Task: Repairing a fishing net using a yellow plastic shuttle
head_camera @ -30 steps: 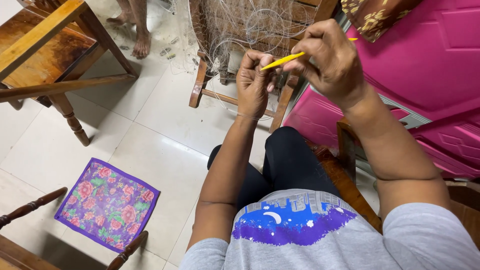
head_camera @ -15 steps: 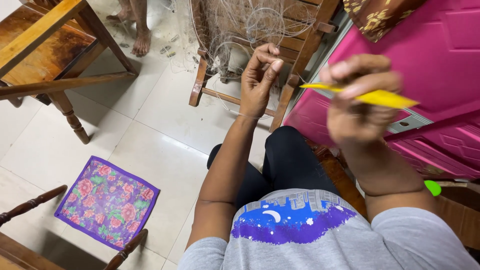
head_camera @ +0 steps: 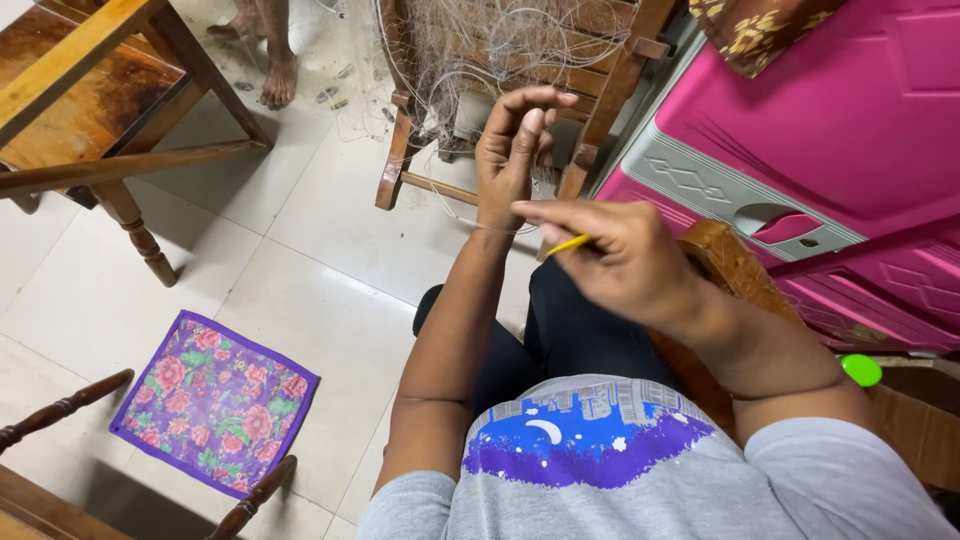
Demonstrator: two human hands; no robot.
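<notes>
The person is wearing a grey short-sleeved T-shirt (head_camera: 640, 490) with a printed panel across the chest: a blue night sky carrying a white crescent moon and small white dots, a pale grey skyline of blocky buildings running along its top, and a ragged purple band sitting under the blue. Both sleeves are ending above the elbow, leaving the forearms bare. Black trousers (head_camera: 560, 335) are covering the legs. The left hand (head_camera: 515, 145) and the right hand (head_camera: 615, 255) are showing no rings, watch or bracelet, and both wrists are bare
</notes>
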